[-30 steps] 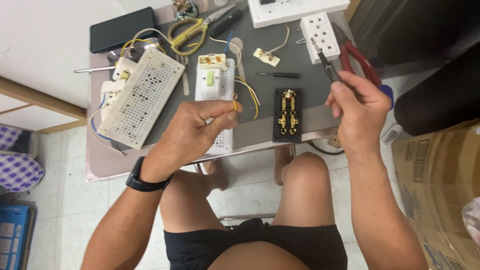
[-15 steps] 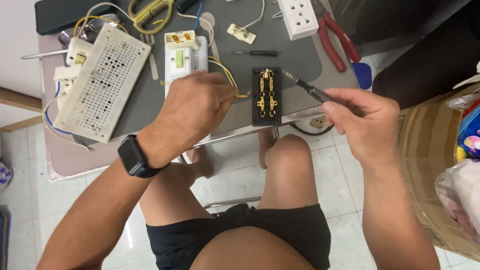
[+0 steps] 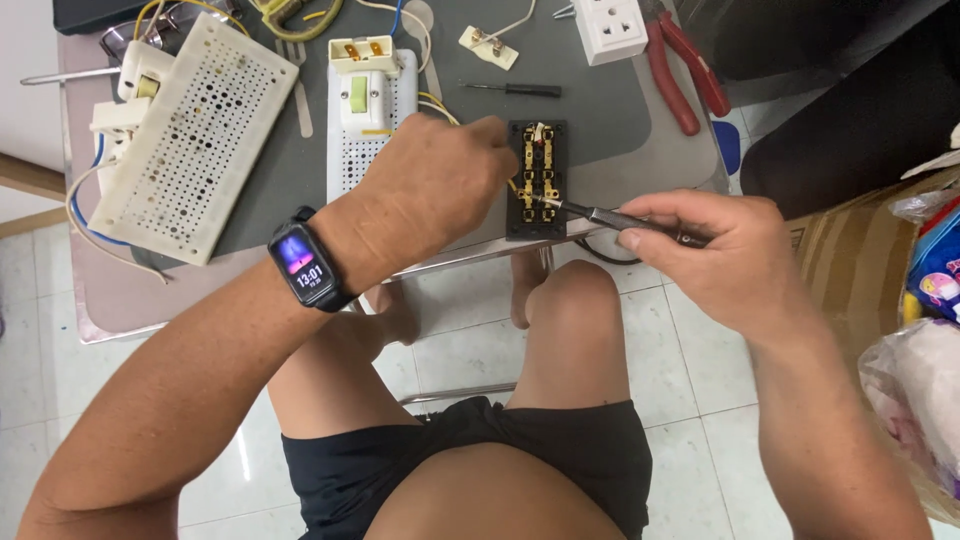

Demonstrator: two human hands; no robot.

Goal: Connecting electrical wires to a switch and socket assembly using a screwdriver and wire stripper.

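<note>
A black socket block (image 3: 537, 180) carried brass-yellow contacts. The perforated board (image 3: 185, 135) was cream, speckled with dark holes. Beside it lay a white plate (image 3: 372, 110) bearing a pale green switch. The pliers (image 3: 682, 70) had red handles, the outlet (image 3: 610, 28) was white, the table (image 3: 610, 110) was grey, and the wires (image 3: 85, 215) were blue and yellow. The watch (image 3: 305, 267) was black with a purple-pink face.
</note>
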